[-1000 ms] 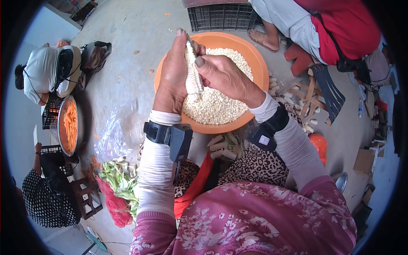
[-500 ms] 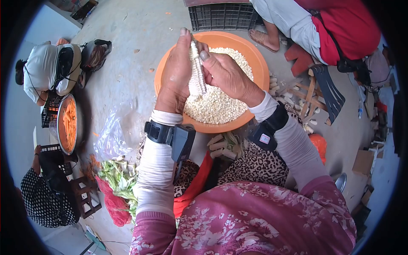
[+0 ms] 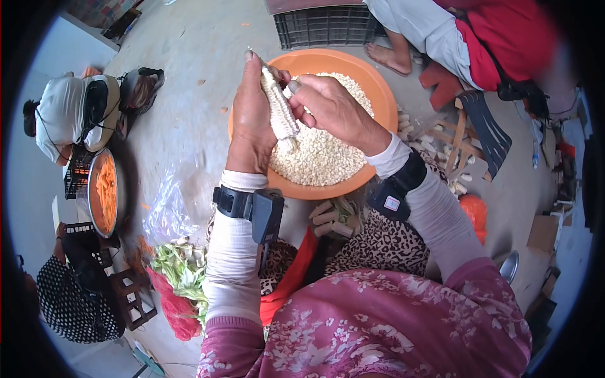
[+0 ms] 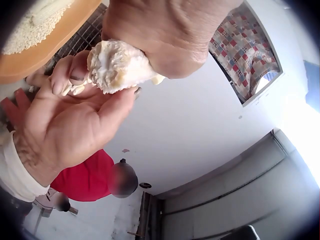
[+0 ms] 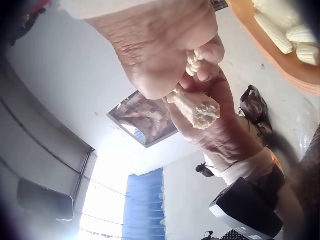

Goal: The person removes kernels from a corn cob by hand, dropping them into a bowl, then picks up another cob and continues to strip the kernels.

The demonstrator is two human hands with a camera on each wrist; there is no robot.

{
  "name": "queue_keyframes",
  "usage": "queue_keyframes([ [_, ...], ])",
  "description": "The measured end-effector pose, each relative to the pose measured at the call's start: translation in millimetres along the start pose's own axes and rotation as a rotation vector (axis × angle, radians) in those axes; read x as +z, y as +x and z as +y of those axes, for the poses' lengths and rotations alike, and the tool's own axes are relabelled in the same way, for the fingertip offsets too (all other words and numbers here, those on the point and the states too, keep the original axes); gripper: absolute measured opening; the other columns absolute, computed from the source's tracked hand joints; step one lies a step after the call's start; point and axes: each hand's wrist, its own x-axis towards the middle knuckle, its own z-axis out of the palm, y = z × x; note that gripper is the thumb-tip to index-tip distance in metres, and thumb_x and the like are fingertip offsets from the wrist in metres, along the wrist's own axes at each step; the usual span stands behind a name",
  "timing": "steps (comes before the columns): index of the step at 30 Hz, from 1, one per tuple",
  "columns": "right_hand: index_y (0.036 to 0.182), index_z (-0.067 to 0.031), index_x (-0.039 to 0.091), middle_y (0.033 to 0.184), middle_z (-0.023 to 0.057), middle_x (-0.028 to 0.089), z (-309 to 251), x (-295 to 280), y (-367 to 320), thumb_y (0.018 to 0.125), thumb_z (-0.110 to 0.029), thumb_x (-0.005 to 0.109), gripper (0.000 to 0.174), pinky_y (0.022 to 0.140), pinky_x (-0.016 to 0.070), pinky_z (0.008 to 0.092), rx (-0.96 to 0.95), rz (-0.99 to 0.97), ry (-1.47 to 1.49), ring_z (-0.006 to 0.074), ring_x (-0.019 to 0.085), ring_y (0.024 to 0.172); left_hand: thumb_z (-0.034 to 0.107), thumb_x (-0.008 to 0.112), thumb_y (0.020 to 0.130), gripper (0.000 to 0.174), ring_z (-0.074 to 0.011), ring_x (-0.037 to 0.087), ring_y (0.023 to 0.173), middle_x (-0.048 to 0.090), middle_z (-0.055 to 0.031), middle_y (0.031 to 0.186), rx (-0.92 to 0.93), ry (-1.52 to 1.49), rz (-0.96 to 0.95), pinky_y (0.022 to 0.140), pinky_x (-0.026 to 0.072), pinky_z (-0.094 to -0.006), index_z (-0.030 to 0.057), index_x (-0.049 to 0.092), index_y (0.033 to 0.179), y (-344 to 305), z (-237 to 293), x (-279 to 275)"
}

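My left hand (image 3: pixel 253 110) holds a pale corn cob (image 3: pixel 282 113) upright and tilted, over an orange basin (image 3: pixel 384 88) of loose kernels (image 3: pixel 318 160). Against the cob's right side works my right hand (image 3: pixel 337 110), its thumb pressed on the kernel rows and its fingers curled in. The left wrist view shows the cob's broken butt end (image 4: pixel 112 70) between both hands, with loose kernels (image 4: pixel 77 89) at the right fingers. In the right wrist view more kernels (image 5: pixel 193 62) sit within the right hand's curled fingers. Several whole ears (image 5: pixel 272 32) lie in the basin there.
Stripped cobs (image 3: pixel 331 217) lie by my knees, and more lie near a wooden stool (image 3: pixel 460 138) at right. Green husks (image 3: pixel 179 271) and a red net bag (image 3: pixel 176 309) are at left. Other people sit around, one near a metal bowl (image 3: pixel 104 192) of orange pieces. A black crate (image 3: pixel 324 28) stands behind the basin.
The cob and my left hand have shifted slightly left, and the cob's top leans further left. My right thumb has moved slightly left and down with the cob.
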Motion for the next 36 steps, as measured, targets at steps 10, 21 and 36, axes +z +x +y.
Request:
queue_keyframes([
  [10,0.077,0.0042,0.058,0.062,0.0095,0.056,16,-12,3,0.086,-0.023,0.053,0.029,0.055,0.0427,0.0288,-0.054,0.176,-0.485,0.0126,0.054,0.059,0.044,0.042,0.093,0.043,-0.0188,0.052,0.066,0.053,-0.0093,0.073,0.041,-0.004,0.046,0.057,0.0473,-0.0302,0.0061,0.05,0.074,4,-1,-6],
  [21,0.093,0.001,0.055,0.084,0.0031,0.055,7,-4,-2,0.089,-0.031,0.057,0.032,0.063,0.0432,0.0217,0.082,-0.244,0.044,0.0083,0.054,0.069,0.046,0.037,0.094,0.049,-0.0162,0.053,0.064,0.055,-0.009,0.071,0.162,0.174,0.183,0.057,0.0456,-0.029,0.0025,0.051,0.077,3,-3,1],
  [36,0.093,0.0044,0.052,0.077,0.0032,0.056,16,-14,2,0.084,-0.017,0.062,0.026,0.057,0.0415,0.0195,-0.038,0.023,-0.238,0.0049,0.051,0.069,0.043,0.035,0.096,0.046,-0.0188,0.055,0.088,0.055,-0.0083,0.095,0.115,0.253,0.048,0.08,0.0448,-0.0312,0.001,0.051,0.106,1,-1,0],
])
